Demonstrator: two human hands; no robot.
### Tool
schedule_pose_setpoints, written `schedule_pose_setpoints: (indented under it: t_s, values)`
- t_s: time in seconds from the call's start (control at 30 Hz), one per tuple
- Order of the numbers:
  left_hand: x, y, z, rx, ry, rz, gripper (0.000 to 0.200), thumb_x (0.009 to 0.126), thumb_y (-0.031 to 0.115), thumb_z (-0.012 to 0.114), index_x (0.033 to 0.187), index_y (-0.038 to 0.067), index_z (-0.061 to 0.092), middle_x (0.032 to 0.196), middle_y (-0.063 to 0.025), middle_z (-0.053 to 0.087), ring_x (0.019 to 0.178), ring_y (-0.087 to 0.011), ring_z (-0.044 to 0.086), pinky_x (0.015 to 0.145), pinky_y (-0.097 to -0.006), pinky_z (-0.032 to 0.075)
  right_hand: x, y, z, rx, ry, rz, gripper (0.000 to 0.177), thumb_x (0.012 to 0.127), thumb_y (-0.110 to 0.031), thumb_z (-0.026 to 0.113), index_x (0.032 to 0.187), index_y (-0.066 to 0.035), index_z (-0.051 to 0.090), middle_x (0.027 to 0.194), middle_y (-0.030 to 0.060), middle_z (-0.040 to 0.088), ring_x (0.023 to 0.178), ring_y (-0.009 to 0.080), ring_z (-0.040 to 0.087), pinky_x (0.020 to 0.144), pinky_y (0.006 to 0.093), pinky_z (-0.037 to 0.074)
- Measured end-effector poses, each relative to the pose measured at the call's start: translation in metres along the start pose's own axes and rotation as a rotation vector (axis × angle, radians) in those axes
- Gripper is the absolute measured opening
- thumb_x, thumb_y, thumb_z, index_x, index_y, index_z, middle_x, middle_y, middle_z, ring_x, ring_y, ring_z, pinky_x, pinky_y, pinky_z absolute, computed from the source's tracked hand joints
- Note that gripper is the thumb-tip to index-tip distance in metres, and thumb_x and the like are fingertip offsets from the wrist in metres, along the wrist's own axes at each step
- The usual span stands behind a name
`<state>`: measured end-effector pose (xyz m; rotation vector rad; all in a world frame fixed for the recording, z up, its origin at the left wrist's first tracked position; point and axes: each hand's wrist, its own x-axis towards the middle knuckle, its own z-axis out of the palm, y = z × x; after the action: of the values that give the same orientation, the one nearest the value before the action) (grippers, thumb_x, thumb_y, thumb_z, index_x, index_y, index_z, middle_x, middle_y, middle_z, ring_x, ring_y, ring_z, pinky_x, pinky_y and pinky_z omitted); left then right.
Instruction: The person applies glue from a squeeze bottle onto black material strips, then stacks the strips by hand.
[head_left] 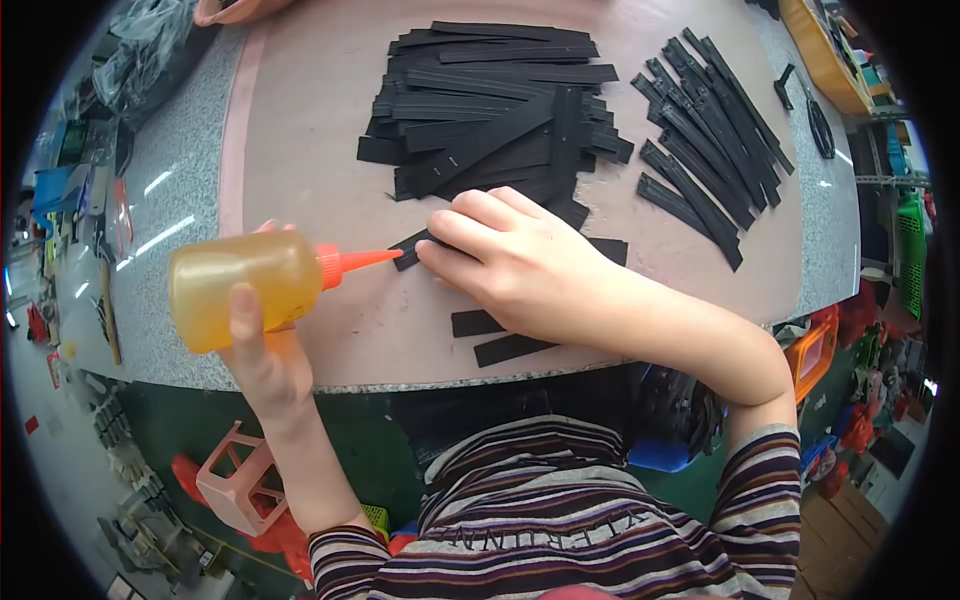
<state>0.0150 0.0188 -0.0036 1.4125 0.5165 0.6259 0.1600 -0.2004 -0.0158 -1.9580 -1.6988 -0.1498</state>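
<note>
My left hand [262,335] is wrapped round a clear bottle [245,285] of yellow liquid, tilted so its red nozzle [362,262] points right. The nozzle tip is at the end of a black strip [407,250]. My right hand [500,245] has its fingers closed on that strip, most of which is hidden under the hand. Beyond my right hand lies a large heap of black strips [490,100]. More black strips [510,348] lie below the hand, partly covered by my forearm.
A second group of black strips [710,140] is fanned out at the right of the table [310,120]. Black scissors [820,128] lie near the right edge. A plastic bag [150,55] is at the upper left. A pink stool [238,480] stands on the floor.
</note>
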Motion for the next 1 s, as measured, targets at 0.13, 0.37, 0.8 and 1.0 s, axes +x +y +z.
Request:
schedule_pose_setpoints:
  t_s: [0.13, 0.37, 0.8, 1.0]
  values:
    - [0.005, -0.008, -0.002, -0.003, 0.021, -0.032, 0.059, 0.095, 0.041, 0.066, 0.136, 0.003, 0.049, 0.133, -0.0212, 0.058, 0.124, -0.0339, 0.059, 0.102, -0.0441, 0.051, 0.001, 0.001, 0.008, -0.035, 0.025, -0.010, 0.028, 0.073, -0.013, 0.063, 0.097, 0.002, 0.065, 0.095, 0.0068, 0.053, 0.096, 0.0210, 0.054, 0.086, 0.0312, 0.047]
    - [0.007, -0.005, -0.006, -0.001, -0.017, -0.057, 0.059, 0.095, 0.040, 0.066, 0.138, 0.004, 0.047, 0.136, -0.0224, 0.056, 0.124, -0.0357, 0.059, 0.100, -0.0449, 0.053, 0.004, 0.000, 0.005, -0.003, 0.000, 0.011, 0.029, 0.073, -0.013, 0.063, 0.098, 0.002, 0.065, 0.096, 0.0072, 0.053, 0.097, 0.0217, 0.056, 0.087, 0.0325, 0.048]
    - [0.011, 0.006, -0.049, -0.718, -0.025, -0.019, 0.077, 0.097, 0.043, 0.063, 0.145, -0.010, 0.033, 0.144, -0.0275, 0.046, 0.137, -0.0398, 0.045, 0.099, -0.0488, 0.057, 0.023, 0.014, -0.013, 0.181, -0.137, 0.286, 0.015, 0.079, -0.011, 0.075, 0.088, -0.009, 0.064, 0.103, 0.0078, 0.053, 0.104, 0.0289, 0.048, 0.084, 0.0394, 0.037]
    - [0.013, 0.000, -0.058, -0.745, -0.082, -0.081, 0.079, 0.097, 0.034, 0.066, 0.148, -0.011, 0.026, 0.149, -0.0268, 0.039, 0.139, -0.0358, 0.044, 0.105, -0.0438, 0.054, -0.013, 0.038, -0.086, 0.850, 0.224, 0.688, 0.013, 0.089, -0.009, 0.075, 0.099, -0.003, 0.069, 0.086, 0.0021, 0.071, 0.076, 0.0055, 0.065, 0.060, 0.0207, 0.051]
